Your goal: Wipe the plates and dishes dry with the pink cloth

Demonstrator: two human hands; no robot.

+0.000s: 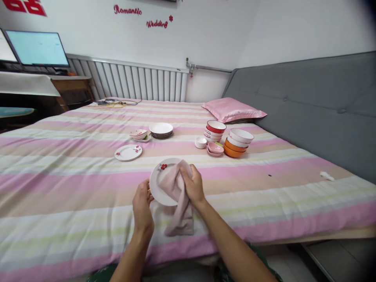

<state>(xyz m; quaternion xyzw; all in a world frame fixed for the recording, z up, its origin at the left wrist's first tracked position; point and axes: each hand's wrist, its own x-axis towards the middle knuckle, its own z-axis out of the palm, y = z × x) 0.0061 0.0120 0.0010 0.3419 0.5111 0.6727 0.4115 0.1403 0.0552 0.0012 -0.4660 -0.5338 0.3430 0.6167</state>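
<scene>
My left hand (141, 205) grips the left rim of a white plate (158, 184) with a red flower print, held tilted above the striped bed (73, 176). My right hand (192, 184) is closed on a pale pink cloth (178, 203), pressing it against the plate's face; the cloth's loose end hangs down below the plate. The right part of the plate is hidden by the cloth and hand.
On the bed lie a flowered white plate (128, 152), a stack of plates (161, 129), small pink dishes (139, 134), stacked bowls (215, 130), orange and white bowls (237, 143), small saucers (201, 142). A pink pillow (233, 109) and grey headboard (308, 102) are right.
</scene>
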